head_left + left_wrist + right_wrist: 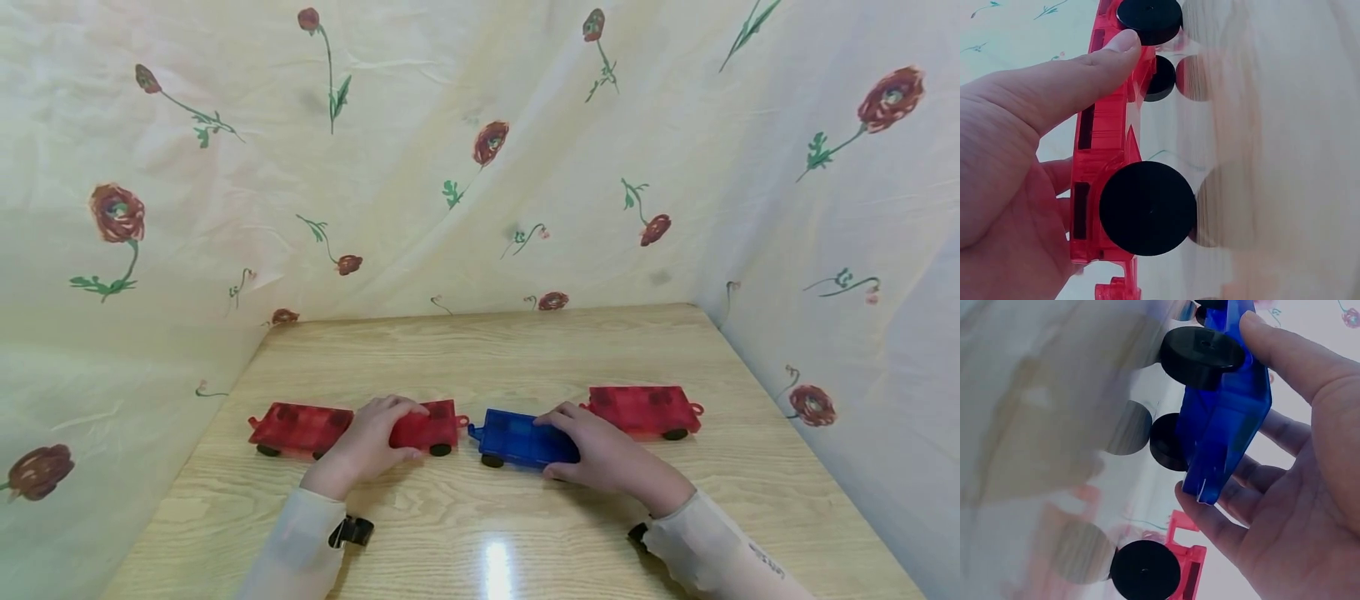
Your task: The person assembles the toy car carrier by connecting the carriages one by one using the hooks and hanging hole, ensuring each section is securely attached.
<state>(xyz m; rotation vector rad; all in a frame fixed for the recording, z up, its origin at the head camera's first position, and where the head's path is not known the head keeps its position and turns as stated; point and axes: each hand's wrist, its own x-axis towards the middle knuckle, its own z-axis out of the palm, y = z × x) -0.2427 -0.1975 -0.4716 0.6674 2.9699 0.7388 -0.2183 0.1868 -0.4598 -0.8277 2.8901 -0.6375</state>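
Note:
My left hand (369, 440) grips a red toy train car (442, 417), thumb on its near side. In the left wrist view the thumb lies beside a black wheel (1147, 209) of that car. My right hand (603, 450) holds a blue toy train car (513, 437) between thumb and fingers, also seen in the right wrist view as a blue body (1229, 412) with black wheels. The red car's loop and the blue car's hook (474, 432) face each other closely; I cannot tell whether they touch.
A second red car (300, 427) stands left of my left hand, and another red car (645, 410) stands behind my right hand. The wooden tabletop (465, 350) meets a flower-patterned cloth (420, 208) at the back and sides.

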